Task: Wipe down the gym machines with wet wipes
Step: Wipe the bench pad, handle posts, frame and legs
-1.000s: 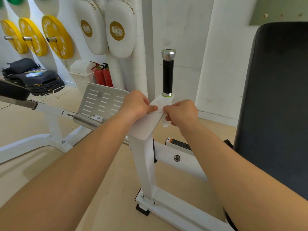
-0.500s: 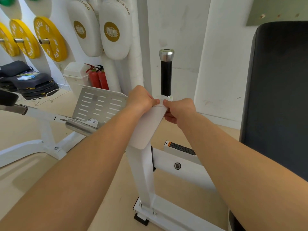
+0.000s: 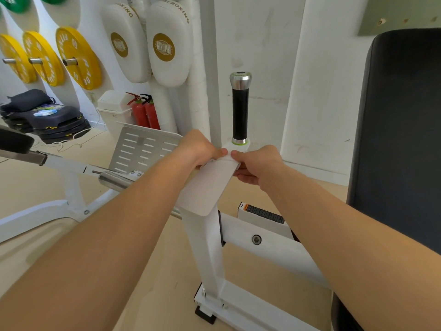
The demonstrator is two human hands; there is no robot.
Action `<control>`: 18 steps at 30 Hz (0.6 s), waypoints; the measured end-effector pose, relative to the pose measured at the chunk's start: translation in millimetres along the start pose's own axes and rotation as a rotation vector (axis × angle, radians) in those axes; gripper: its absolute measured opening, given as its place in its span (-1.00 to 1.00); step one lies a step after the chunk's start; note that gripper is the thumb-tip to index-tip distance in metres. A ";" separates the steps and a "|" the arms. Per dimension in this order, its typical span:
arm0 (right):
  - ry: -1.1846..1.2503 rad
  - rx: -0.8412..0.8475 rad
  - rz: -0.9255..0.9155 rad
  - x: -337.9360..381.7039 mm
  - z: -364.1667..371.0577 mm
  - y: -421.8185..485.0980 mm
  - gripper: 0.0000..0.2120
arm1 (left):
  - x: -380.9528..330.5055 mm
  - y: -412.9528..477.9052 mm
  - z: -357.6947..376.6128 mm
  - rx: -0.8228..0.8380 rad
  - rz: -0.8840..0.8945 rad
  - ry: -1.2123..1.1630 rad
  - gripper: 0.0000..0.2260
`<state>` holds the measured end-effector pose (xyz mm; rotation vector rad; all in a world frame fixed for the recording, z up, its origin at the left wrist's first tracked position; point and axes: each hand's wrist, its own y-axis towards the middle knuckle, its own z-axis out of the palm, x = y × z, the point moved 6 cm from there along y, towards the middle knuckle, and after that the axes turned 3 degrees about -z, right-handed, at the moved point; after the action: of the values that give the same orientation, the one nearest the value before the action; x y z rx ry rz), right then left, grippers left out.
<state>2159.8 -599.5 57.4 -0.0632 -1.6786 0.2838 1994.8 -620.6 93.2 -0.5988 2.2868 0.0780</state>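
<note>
Definitely a gym: yellow weight plates [image 3: 78,58] are hanging on wall pegs [image 3: 68,62], boxing pads [image 3: 167,44] are hanging beside them, and a white machine frame [image 3: 205,247] is standing up front.

left hand [image 3: 198,149] and right hand [image 3: 259,166] pinch a wipe [image 3: 223,162] on the white machine arm [image 3: 204,191] below its black grip [image 3: 240,113].

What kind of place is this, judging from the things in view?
Most likely a gym: round yellow weight plates hang on wall pegs, white padded boxing pads hang beside them, and a white steel machine frame stands by a black padded backrest.
</note>
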 end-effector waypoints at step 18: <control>-0.035 0.053 0.026 -6.2 3.9 -19.1 -0.71 | 19.8 -14.0 -4.3 0.094 -0.051 -0.083 -0.53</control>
<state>2159.2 -619.8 55.3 -0.0411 -1.7056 0.3504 1986.2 -641.9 84.3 -0.5934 2.1810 -0.0283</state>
